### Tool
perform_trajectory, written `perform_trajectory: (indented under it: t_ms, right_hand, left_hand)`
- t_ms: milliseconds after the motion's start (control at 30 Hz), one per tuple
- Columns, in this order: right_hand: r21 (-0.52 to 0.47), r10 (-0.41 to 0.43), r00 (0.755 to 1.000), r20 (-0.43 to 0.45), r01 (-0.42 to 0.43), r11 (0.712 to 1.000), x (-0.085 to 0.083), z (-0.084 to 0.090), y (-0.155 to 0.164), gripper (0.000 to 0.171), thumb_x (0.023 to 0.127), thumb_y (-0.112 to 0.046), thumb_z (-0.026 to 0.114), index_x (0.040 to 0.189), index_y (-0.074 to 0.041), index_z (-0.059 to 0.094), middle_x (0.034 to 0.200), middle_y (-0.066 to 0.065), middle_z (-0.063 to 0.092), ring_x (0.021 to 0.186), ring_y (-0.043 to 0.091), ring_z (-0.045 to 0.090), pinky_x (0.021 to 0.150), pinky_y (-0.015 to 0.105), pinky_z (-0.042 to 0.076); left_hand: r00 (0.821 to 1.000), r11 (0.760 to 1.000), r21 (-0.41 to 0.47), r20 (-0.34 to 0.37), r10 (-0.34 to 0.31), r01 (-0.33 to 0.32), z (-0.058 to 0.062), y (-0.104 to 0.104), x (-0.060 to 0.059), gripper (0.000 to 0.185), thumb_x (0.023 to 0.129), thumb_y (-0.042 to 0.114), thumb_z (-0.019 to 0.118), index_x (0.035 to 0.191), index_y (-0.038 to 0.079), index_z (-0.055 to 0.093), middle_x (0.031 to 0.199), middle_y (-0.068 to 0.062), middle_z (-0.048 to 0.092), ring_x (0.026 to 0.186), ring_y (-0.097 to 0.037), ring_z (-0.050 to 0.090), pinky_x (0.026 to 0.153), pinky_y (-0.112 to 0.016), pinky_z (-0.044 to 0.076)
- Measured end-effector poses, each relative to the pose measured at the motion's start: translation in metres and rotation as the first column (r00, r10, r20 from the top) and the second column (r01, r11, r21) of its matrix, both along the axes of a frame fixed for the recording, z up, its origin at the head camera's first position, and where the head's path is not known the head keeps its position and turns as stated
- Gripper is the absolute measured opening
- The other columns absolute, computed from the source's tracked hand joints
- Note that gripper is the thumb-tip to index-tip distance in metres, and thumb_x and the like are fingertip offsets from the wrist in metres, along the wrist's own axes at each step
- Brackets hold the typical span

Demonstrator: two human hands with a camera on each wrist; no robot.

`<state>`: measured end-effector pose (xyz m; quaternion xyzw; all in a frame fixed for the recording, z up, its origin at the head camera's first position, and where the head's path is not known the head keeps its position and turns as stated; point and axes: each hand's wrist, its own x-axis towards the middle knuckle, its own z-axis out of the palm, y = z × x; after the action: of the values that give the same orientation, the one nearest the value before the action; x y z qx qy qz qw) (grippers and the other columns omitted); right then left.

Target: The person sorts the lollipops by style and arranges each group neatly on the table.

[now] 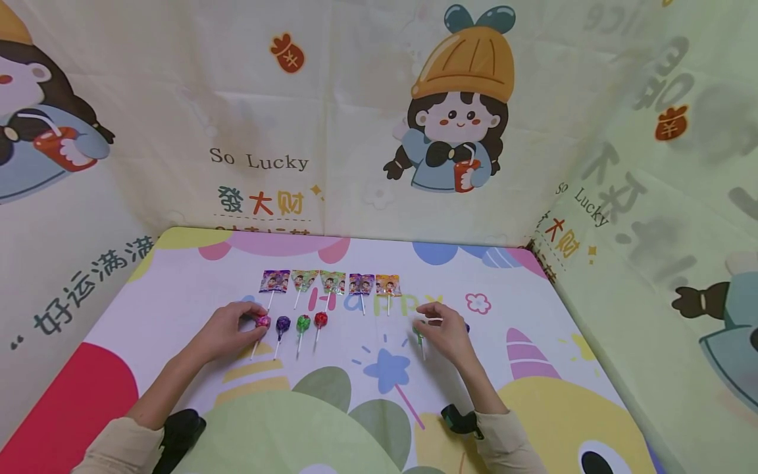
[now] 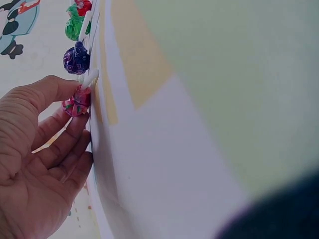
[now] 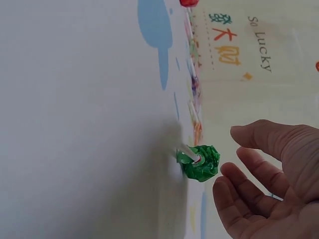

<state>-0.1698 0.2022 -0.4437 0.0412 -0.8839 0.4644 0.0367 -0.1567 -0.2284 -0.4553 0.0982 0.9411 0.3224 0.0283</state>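
Observation:
My left hand (image 1: 227, 329) pinches a pink-wrapped lollipop (image 1: 263, 322) by its head between thumb and finger; its white stick points toward me. In the left wrist view the thumb and a fingertip meet at the pink wrapper (image 2: 77, 103). To its right lie a purple lollipop (image 1: 283, 323), a green one (image 1: 303, 322) and a red one (image 1: 321, 319) in a row. My right hand (image 1: 445, 330) hovers beside another green lollipop (image 1: 418, 334). In the right wrist view, thumb and fingers are spread apart, with the green head (image 3: 204, 164) just off the fingertips.
Behind the row lie several flat-bagged lollipops, among them a purple one (image 1: 275, 281), a green one (image 1: 333, 282) and an orange one (image 1: 387, 284). A dark purple round thing (image 1: 468, 327) peeks out past my right hand. Printed cloth walls (image 1: 355, 131) enclose the patterned table (image 1: 195, 289).

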Motion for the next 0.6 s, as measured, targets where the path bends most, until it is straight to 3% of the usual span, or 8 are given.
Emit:
perform_trajectory:
  t_ms: [600]
  right_hand:
    - [0.035, 0.044, 0.997, 0.064, -0.047, 0.998, 0.0001, -0.0091, 0.0026, 0.023, 0.079, -0.011, 0.077, 0.1, -0.004, 0.068, 0.095, 0.006, 0.068, 0.089, 0.019, 0.063, 0.082, 0.036, 0.055]
  left_hand:
    - [1.0, 1.0, 0.0, -0.011, -0.006, 0.006, -0.0016, -0.0003, -0.0002, 0.031, 0.083, 0.026, 0.073, 0.106, 0.007, 0.065, 0.104, -0.007, 0.065, 0.1, -0.028, 0.057, 0.093, -0.055, 0.045]
